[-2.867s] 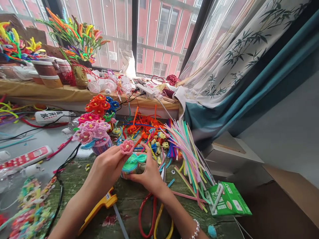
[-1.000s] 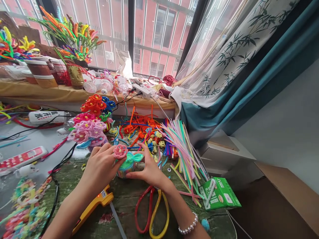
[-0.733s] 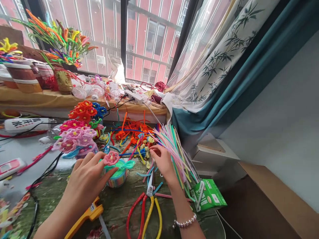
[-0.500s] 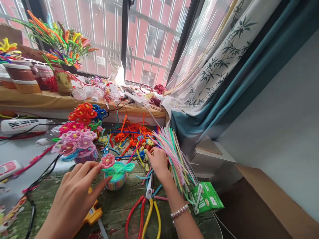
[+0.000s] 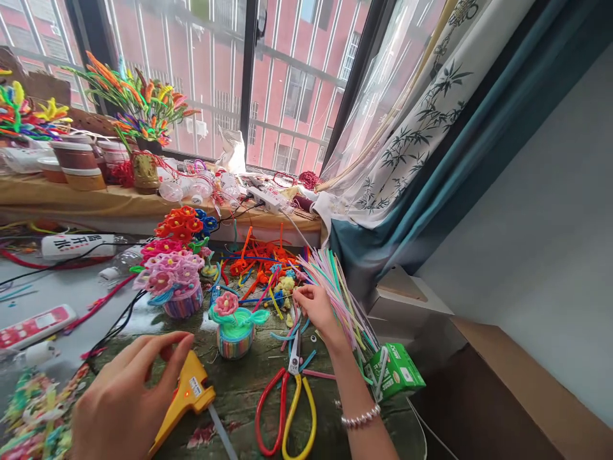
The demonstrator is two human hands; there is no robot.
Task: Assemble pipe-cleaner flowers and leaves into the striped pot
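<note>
My left hand is over the yellow glue gun, thumb and index tips brought together with nothing visible between them. Ahead of it stands a small striped pot with a turquoise top, green pipe-cleaner leaves and one pink pipe-cleaner flower. My right hand pinches at the pile of loose pipe-cleaner pieces, beside some small yellow pieces. Whatever sits between its fingertips is too small to make out. Scissors with red and yellow handles lie just below that hand.
A pot of finished pipe-cleaner flowers stands at back left. Orange pieces are heaped behind. Pastel pipe cleaners lean by a green milk carton at right. Black cables cross the left side; cardboard boxes stand beyond the table.
My left hand has drawn away from the pink flower, back toward me and the glue gun, its thumb and index closing together. My right hand stays at the pile. The view has shifted left.
</note>
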